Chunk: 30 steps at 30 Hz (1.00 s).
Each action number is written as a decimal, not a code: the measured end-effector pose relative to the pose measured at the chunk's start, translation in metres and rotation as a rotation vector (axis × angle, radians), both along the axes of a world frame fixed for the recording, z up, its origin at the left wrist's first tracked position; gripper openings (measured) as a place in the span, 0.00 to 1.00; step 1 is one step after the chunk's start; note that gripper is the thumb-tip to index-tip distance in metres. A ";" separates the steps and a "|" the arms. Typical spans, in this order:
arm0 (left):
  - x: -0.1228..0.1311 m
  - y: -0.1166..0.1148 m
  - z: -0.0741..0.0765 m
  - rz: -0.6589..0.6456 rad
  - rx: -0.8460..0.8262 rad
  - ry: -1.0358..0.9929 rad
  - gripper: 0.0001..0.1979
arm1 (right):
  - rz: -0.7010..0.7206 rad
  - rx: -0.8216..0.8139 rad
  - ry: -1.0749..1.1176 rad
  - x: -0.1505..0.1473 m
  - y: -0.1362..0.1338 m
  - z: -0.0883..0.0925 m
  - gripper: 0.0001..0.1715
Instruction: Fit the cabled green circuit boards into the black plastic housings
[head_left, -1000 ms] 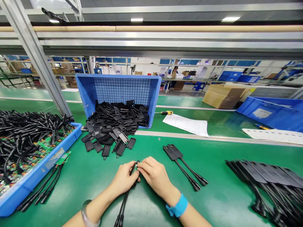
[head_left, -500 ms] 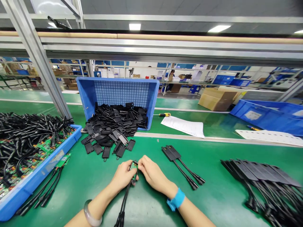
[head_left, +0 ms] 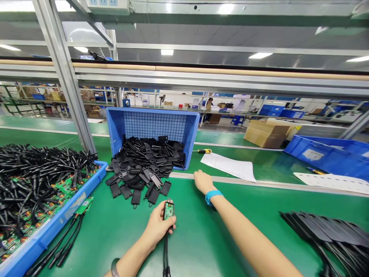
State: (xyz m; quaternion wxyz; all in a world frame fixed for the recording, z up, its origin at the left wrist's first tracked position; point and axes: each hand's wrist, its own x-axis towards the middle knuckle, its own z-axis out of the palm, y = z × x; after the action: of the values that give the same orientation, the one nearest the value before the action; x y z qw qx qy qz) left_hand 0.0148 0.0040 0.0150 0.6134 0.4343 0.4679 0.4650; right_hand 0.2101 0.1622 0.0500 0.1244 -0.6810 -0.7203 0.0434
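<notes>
The scene is bright and evenly lit by ceiling panels, which show as white patches overhead, some blown out near the top edge. The green desk carries a soft sheen and only faint, short shadows under the black parts. The wide lens bends straight lines: the rail bows and the post leans. Things stretch toward the corners, and the cables at lower right smear slightly. The middle is sharp; the far hall looks small, pale and soft in detail.
</notes>
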 end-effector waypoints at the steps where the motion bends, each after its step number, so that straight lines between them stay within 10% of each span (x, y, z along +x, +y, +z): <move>1: 0.000 0.000 -0.001 0.006 0.005 -0.003 0.36 | 0.020 0.004 0.035 -0.009 0.005 0.002 0.07; 14: 0.000 -0.001 0.008 -0.009 -0.018 -0.028 0.37 | -0.136 -0.077 0.879 -0.102 0.053 -0.004 0.11; 18: -0.001 0.003 0.002 0.047 -0.009 -0.066 0.30 | -0.120 -0.066 1.192 -0.091 0.020 0.000 0.05; 25: -0.003 0.005 0.001 0.117 0.037 -0.130 0.28 | 0.100 -0.225 1.503 -0.057 -0.090 -0.003 0.28; 30: -0.006 0.005 0.004 0.075 0.099 -0.132 0.28 | 0.273 -0.347 1.441 -0.052 -0.132 -0.029 0.14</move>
State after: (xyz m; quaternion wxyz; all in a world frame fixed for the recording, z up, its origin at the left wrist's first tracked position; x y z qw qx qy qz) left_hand 0.0091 0.0087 0.0187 0.6027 0.4149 0.4189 0.5377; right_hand 0.1586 0.0299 0.0206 0.4494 -0.3986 -0.5215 0.6060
